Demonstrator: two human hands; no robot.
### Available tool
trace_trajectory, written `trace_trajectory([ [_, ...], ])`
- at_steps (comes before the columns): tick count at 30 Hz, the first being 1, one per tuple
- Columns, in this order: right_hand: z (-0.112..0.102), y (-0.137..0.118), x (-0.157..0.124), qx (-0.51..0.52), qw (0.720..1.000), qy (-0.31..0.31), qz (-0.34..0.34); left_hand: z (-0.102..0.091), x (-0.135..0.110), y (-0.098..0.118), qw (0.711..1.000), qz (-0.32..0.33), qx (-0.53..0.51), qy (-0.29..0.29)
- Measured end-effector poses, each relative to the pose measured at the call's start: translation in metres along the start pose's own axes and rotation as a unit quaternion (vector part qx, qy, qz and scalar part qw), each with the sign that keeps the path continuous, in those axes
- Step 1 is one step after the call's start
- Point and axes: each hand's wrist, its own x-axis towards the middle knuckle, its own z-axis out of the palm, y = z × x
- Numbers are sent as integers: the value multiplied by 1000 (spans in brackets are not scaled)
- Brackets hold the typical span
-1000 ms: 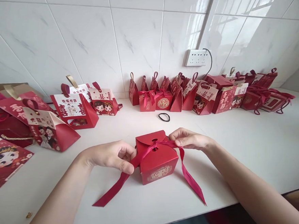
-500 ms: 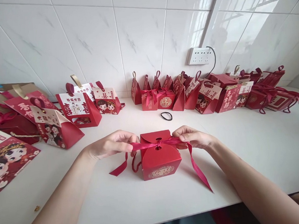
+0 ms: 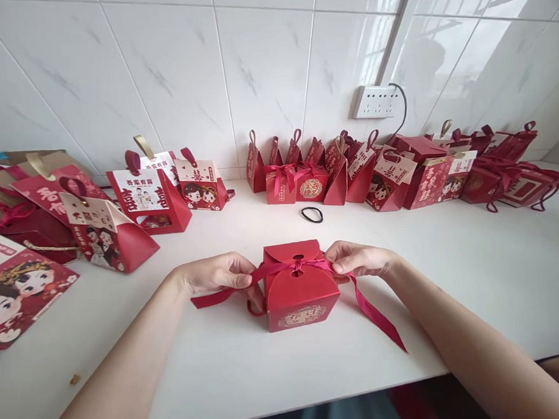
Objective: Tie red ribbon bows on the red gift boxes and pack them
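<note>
A red gift box [image 3: 302,291] with a gold printed emblem on its front stands upright on the white table. Its curved top flaps are folded shut, and a crimson ribbon [image 3: 316,265] is knotted over the middle of them. My left hand [image 3: 224,274] pinches the ribbon at the box's left side, one tail sticking out to the left. At the right side my right hand [image 3: 357,258] pinches the other length, whose tail hangs down onto the table. A dark red cord handle shows partly below my left fingers.
Behind the box lies a black hair tie [image 3: 312,215]. Several red gift boxes [image 3: 392,182] line the tiled wall, more stand at the left [image 3: 109,234], and a white power strip [image 3: 373,102] is on the wall. A small gold-brown bit [image 3: 75,379] lies near the front left.
My left hand has shifted slightly lower, and the left ribbon tail has swung up and outward. The right tail now reaches a little farther right. Both hands still pinch the ribbon.
</note>
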Motion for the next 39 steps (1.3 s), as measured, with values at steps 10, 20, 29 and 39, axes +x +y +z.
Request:
trace_trajectory([
  [10, -1, 1, 1, -21, 997, 5, 69, -5, 2, -4, 1000, -13, 4, -3],
  [20, -2, -4, -3, -17, 996, -2, 87, -3, 3, -5, 999, -16, -24, -31],
  [29, -3, -7, -6, -11, 997, -45, 62, -5, 1, -3, 999, -32, 17, -24],
  [39, -4, -5, -2, -41, 991, -56, 110, -4, 4, -6, 998, -48, 37, -12],
])
